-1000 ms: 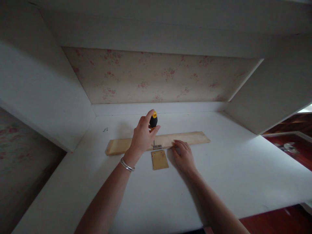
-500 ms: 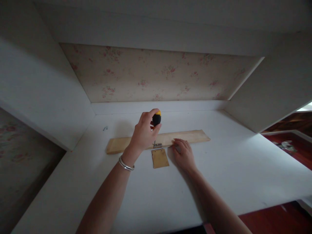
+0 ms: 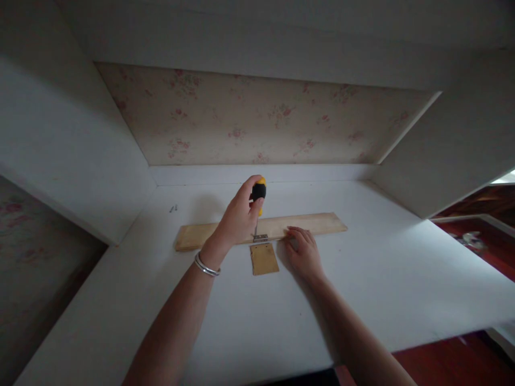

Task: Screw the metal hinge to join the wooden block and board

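Observation:
My left hand [image 3: 241,212], a silver bangle at its wrist, is closed round the black and yellow handle of a screwdriver [image 3: 259,190]. The shaft points down to a small metal hinge [image 3: 260,238] at the front edge of a long wooden board [image 3: 306,225]. My right hand [image 3: 302,251] grips the same board right of the hinge, fingertips on its top and thumb near the front edge. Just in front of the hinge lies a small square wooden piece [image 3: 264,260] with two dark holes near its back edge. Whether the screwdriver tip sits in a screw is too small to tell.
Two small screws [image 3: 173,208] lie on the white surface [image 3: 249,327] behind the board's left end. White panels [image 3: 76,128] enclose the surface at left, right and above, with floral wallpaper [image 3: 261,120] at the back. Reddish floor [image 3: 454,356] shows at lower right.
My left fingers have shifted round the screwdriver handle, and more of its lower yellow part and shaft shows. The right hand and board hold their place; the view has tilted slightly.

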